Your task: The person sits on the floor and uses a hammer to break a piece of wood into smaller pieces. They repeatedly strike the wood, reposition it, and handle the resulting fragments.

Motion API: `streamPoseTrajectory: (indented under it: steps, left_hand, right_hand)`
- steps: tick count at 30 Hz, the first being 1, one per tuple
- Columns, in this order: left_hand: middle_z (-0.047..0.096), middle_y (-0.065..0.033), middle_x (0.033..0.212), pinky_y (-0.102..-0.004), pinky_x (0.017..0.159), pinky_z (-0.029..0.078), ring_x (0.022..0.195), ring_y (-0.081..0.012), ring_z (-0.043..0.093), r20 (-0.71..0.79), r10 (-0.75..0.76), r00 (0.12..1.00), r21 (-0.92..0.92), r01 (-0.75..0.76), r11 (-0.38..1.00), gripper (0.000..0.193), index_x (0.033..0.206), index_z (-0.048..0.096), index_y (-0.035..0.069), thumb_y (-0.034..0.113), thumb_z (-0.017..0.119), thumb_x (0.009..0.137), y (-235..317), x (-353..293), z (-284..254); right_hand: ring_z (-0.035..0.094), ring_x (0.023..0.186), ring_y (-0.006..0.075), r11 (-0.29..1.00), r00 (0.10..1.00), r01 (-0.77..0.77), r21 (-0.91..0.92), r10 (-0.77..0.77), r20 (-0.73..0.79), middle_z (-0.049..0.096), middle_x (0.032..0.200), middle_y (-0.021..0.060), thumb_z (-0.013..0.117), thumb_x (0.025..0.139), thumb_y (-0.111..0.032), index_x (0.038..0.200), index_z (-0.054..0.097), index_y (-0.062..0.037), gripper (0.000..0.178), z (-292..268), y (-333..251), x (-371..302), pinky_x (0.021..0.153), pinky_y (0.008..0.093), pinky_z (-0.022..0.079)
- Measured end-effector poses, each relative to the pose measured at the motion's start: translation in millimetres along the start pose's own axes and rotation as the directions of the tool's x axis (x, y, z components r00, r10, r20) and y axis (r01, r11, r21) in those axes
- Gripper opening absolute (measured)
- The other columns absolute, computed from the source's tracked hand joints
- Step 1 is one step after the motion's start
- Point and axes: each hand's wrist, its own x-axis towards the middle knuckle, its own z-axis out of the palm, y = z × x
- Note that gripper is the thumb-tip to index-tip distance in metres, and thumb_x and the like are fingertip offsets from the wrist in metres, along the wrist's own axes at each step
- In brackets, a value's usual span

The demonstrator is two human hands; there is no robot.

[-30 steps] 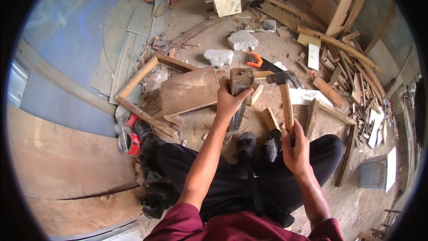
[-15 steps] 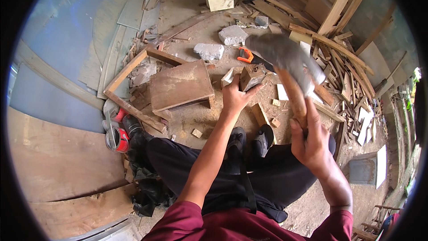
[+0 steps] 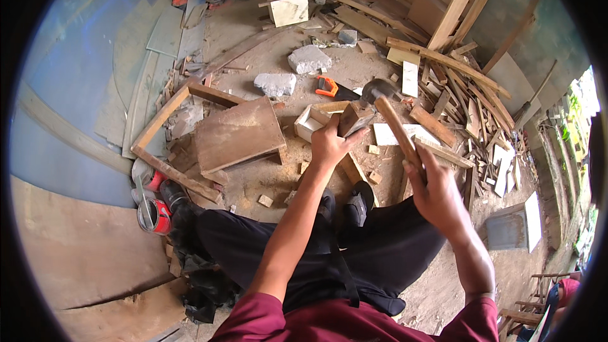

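My left hand (image 3: pixel 329 144) is closed around a short, thick wooden block (image 3: pixel 356 118), its fingers along the near and left sides. A hammer (image 3: pixel 398 130) with a wooden handle and a dark metal head is gripped in my right hand (image 3: pixel 433 187). The hammer head is up and to the right of the block, with a small gap seeming to separate them. Just left of the block, a small white-sided wooden frame (image 3: pixel 310 120) sits on the floor, partly hidden behind my left hand.
A brown wooden panel (image 3: pixel 239 133) lies at left. Beyond are a handsaw with an orange handle (image 3: pixel 326 86) and concrete chunks (image 3: pixel 310 59). Scrap wood (image 3: pixel 472 104) is heaped at right. A red paint can (image 3: pixel 156 215) stands by my left leg, a grey box (image 3: pixel 508 228) at lower right.
The hammer, blurred and higher before, has come down and to the left toward the block. My left hand still holds the block. The whole view has shifted, moving the scene leftward.
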Motion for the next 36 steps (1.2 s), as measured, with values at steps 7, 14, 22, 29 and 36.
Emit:
streamPoseTrajectory:
  steps: [7, 14, 22, 29, 36]
  left_hand:
    - [0.07, -0.0138, 0.072, -0.0379, 0.056, 0.057, 0.066, -0.0289, 0.072, 0.017, -0.086, 0.996, 0.031, 0.085, 0.996, 0.051, 0.085, 0.063, 0.003, 0.048, 0.085, 0.073, 2.8, -4.5, -6.5]
    - [0.069, -0.0139, 0.07, -0.0389, 0.054, 0.056, 0.064, -0.0312, 0.071, 0.077, 0.015, 0.997, -0.009, -0.014, 1.0, 0.051, 0.085, 0.062, 0.003, 0.047, 0.086, 0.073, 5.2, -2.0, 2.4]
    - [0.07, -0.0133, 0.071, -0.0389, 0.056, 0.057, 0.064, -0.0311, 0.071, 0.131, -0.048, 0.99, -0.038, 0.054, 0.998, 0.052, 0.088, 0.063, 0.004, 0.047, 0.086, 0.072, 9.0, 0.0, 5.8]
    - [0.07, -0.0125, 0.07, -0.0379, 0.055, 0.057, 0.064, -0.0288, 0.072, 0.132, -0.066, 0.989, -0.018, 0.069, 0.997, 0.051, 0.085, 0.062, 0.004, 0.046, 0.087, 0.071, 8.7, -1.0, -2.4]
    - [0.07, -0.0117, 0.071, -0.0357, 0.056, 0.057, 0.064, -0.0279, 0.072, 0.181, -0.008, 0.983, -0.032, 0.014, 0.999, 0.054, 0.086, 0.064, 0.004, 0.048, 0.089, 0.068, 2.6, -15.0, -1.4]
  right_hand:
    - [0.071, 0.068, 0.0378, 0.955, 0.88, 0.296, -0.011, -0.278, -0.386, 0.068, 0.079, 0.0232, 0.051, 0.1, -0.011, 0.137, 0.042, 0.0046, 0.041, 5.6, 3.0, -0.5, 0.063, 0.0453, 0.055]
    - [0.068, 0.073, 0.0467, 0.998, 0.996, 0.016, 0.067, -0.01, -0.092, 0.065, 0.078, 0.0278, 0.054, 0.097, -0.007, 0.135, 0.041, 0.0018, 0.041, 11.5, 21.7, -0.9, 0.062, 0.0492, 0.051]
    - [0.069, 0.072, 0.0425, 0.991, 0.998, -0.05, 0.126, 0.053, -0.018, 0.064, 0.075, 0.0258, 0.055, 0.099, -0.01, 0.125, 0.047, -0.0002, 0.029, 30.4, 41.1, -8.9, 0.058, 0.0469, 0.049]
    - [0.048, 0.055, 0.0158, 0.915, 0.88, 0.245, 0.32, -0.071, -0.469, 0.055, 0.077, 0.0092, 0.053, 0.101, -0.014, 0.128, 0.047, 0.0064, 0.034, 8.0, 21.6, -9.1, 0.053, 0.0321, 0.042]
    - [0.062, 0.056, 0.0363, 0.969, 0.992, -0.129, 0.21, 0.127, 0.019, 0.057, 0.063, 0.0179, 0.056, 0.1, -0.016, 0.102, 0.051, 0.0005, 0.017, 13.0, 42.9, -14.1, 0.049, 0.0427, 0.042]
